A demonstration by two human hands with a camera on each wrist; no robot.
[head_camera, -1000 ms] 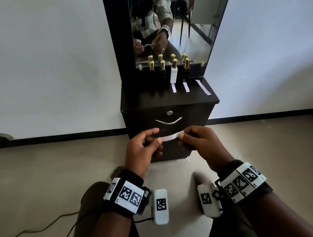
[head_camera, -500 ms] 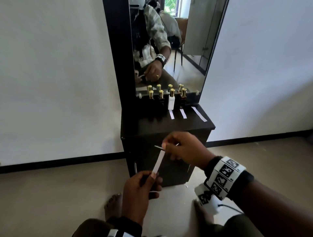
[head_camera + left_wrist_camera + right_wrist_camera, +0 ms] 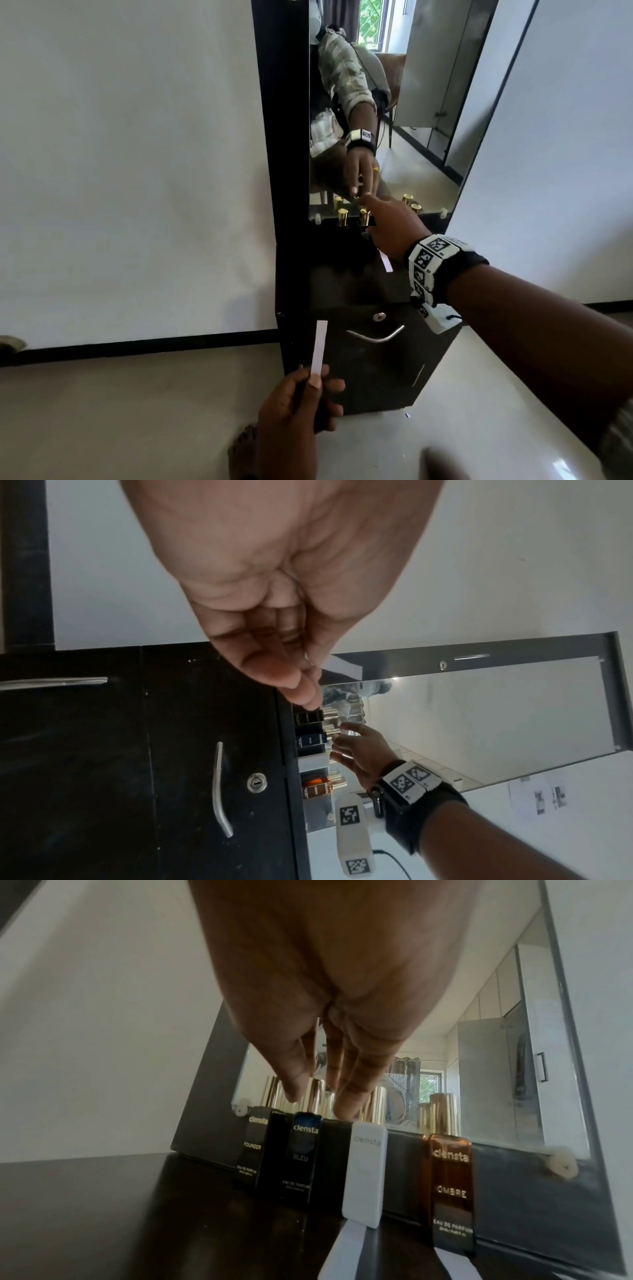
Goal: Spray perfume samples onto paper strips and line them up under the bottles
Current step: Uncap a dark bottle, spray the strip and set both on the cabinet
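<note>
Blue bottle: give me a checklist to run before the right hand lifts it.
1. Right hand over the blue bottle, fingers straight: ok.
2. Grip on its gold cap: not ok, not yet closed.
3. Left hand pinching the blank paper strip: ok.
4. Strip in front of the white bottle: ok.
5. Strip in front of the amber bottle: ok.
6. Cap removed: cannot tell.

perfume bottles (image 3: pixel 363 1172): four being counted, standing in a row | paper strips: one being held (image 3: pixel 318 346), two being seen lying below bottles (image 3: pixel 342 1253) | hands: two being seen (image 3: pixel 294 418)
</note>
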